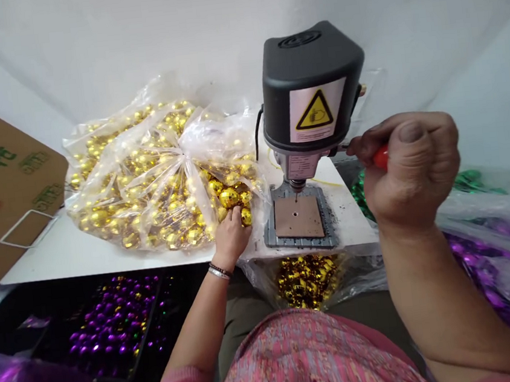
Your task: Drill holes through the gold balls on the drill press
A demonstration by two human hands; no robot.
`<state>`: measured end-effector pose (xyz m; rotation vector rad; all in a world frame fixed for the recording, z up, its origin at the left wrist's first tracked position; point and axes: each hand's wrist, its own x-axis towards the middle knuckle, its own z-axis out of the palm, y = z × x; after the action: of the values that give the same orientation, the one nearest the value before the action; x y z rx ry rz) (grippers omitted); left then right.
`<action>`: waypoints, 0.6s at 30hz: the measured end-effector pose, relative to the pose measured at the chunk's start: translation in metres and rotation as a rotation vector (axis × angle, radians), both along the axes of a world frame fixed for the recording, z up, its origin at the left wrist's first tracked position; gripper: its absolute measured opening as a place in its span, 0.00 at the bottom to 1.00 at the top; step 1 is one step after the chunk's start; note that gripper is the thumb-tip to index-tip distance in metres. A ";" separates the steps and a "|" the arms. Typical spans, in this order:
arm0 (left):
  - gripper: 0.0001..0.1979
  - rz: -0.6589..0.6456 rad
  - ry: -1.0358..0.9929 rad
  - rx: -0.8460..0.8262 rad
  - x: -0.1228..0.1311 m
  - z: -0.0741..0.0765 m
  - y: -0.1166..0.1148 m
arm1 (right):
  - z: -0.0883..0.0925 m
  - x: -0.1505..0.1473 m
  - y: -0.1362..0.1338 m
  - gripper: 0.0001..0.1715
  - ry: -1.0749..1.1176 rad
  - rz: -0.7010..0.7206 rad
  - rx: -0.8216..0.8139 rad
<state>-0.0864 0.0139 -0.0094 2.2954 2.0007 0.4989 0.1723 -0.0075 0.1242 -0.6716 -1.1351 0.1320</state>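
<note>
Nearest of all, at the right of the frame, the right hand [411, 177] is closed around a red knob [381, 157]. Pink patterned fabric [277, 359] fills the bottom centre; just above it, gold balls [307, 279] lie in clear plastic below the white tabletop [53, 261]. Near the centre, the left hand [232, 236] has its fingers at a faceted gold ball [245, 217] on the right side of a clear bag [206, 136]; I cannot tell whether it grips one. Such a ball looks light, rigid and slick, apt to roll; pinching across its widest part should hold it best. Beyond, right of centre, a drill press [310, 69] stands before a pale wall [129, 34].
</note>
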 end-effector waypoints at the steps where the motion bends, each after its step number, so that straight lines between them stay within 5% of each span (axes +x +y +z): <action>1: 0.23 0.018 -0.055 0.019 0.000 -0.003 -0.001 | 0.000 0.000 0.000 0.15 0.004 0.006 0.004; 6: 0.30 0.121 -0.641 0.207 0.006 0.000 -0.017 | -0.001 0.000 -0.002 0.15 -0.005 0.014 -0.008; 10: 0.26 -0.074 -0.962 0.177 0.028 0.012 -0.026 | -0.002 0.000 -0.001 0.16 -0.006 0.015 -0.007; 13: 0.28 -0.179 -1.020 0.061 0.052 0.010 -0.010 | -0.003 0.001 -0.001 0.15 -0.013 0.017 0.008; 18: 0.29 -0.037 -1.056 -0.029 0.071 -0.015 0.043 | -0.006 0.003 -0.003 0.12 0.007 0.047 -0.018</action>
<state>-0.0155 0.0569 -0.0240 1.4715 1.3761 1.2984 0.1758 -0.0103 0.1180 -0.6605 -1.1443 0.1842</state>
